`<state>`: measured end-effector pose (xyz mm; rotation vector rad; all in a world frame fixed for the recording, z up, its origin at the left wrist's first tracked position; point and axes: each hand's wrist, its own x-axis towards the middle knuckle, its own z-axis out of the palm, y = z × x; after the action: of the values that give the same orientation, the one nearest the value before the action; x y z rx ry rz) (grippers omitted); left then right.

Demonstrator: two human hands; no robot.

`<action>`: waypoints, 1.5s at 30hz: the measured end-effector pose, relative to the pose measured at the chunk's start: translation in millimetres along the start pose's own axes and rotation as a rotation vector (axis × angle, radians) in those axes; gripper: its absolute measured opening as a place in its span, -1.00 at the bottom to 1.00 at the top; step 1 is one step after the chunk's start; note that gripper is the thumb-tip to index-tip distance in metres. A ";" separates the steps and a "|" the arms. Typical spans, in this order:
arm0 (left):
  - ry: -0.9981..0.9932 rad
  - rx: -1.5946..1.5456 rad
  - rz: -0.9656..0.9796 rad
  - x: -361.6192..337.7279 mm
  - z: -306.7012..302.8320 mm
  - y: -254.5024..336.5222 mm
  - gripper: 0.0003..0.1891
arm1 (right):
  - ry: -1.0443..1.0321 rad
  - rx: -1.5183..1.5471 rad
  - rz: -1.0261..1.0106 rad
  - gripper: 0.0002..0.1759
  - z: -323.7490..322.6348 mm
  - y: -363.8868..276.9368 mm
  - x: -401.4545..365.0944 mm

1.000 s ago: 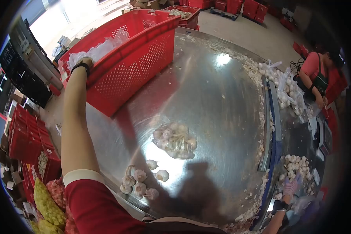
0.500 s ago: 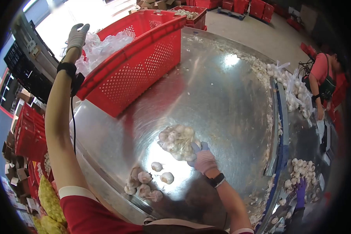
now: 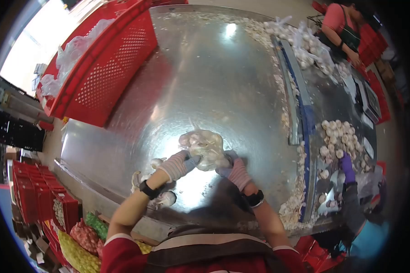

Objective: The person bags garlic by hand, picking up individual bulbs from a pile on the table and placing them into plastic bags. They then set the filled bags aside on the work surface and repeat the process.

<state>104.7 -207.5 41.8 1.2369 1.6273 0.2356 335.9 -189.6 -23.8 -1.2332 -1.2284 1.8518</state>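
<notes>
A clear plastic bag of garlic (image 3: 204, 142) is held low over the steel table in front of me. My left hand (image 3: 178, 165), in a striped glove with grey fingertips, grips its lower left side. The lower right side is in my right hand (image 3: 234, 170), gloved the same way, its fingers partly hidden by the bag. Several loose garlic bulbs (image 3: 166, 199) lie beside and partly behind my left hand and wrist.
A red perforated crate (image 3: 118, 68) with clear plastic bags (image 3: 75, 54) stands at the table's (image 3: 214, 77) left. Right of a blue-edged divider (image 3: 300, 104) are garlic piles (image 3: 341, 139), a purple-gloved hand (image 3: 347, 167) and another person (image 3: 344, 27). Filled net sacks (image 3: 79, 250) sit lower left.
My left hand has come down from beside the red crate to the bag of garlic. My right hand still holds the bag, now nearer my body. The view has tilted downward.
</notes>
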 end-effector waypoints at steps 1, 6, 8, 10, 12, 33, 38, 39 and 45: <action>-0.021 0.007 0.010 5.8 22.2 -3.4 -0.38 | 0.024 0.003 0.003 -0.20 -5.1 1.7 -12.5; 0.330 -0.247 0.337 15.9 93.3 19.3 -0.69 | 0.223 -0.550 -0.133 -0.17 -14.8 8.3 -68.7; 0.301 -0.153 0.254 11.4 94.9 38.2 -0.80 | 0.211 -0.572 -0.069 -0.17 -14.0 0.1 -86.3; 0.369 -0.084 0.400 8.2 105.1 43.8 -0.82 | 0.246 -1.011 -0.116 -0.25 -13.0 -4.6 -100.0; 0.569 0.244 0.697 6.4 115.4 43.6 -0.87 | 0.356 -0.932 -0.188 -0.31 -15.6 -2.7 -98.3; 0.410 -0.686 0.298 -64.4 104.7 19.9 -0.82 | 0.614 -0.554 -0.243 -0.78 -134.6 45.9 -64.4; 0.469 -0.370 0.353 -38.0 100.6 1.4 -0.90 | 0.594 -0.707 -0.189 -0.82 -122.6 22.3 -70.8; 0.466 -0.368 0.345 -36.6 99.5 6.5 -0.90 | 0.591 -0.707 -0.218 -0.85 -116.9 19.3 -72.2; 0.265 0.629 0.467 -29.8 121.6 42.7 -0.71 | 0.310 -1.245 -0.357 -0.59 -53.6 -19.4 -91.4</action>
<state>225.6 -260.5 33.4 2.1474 1.6721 0.1844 421.0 -238.8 20.4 -1.6091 -2.3014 0.4754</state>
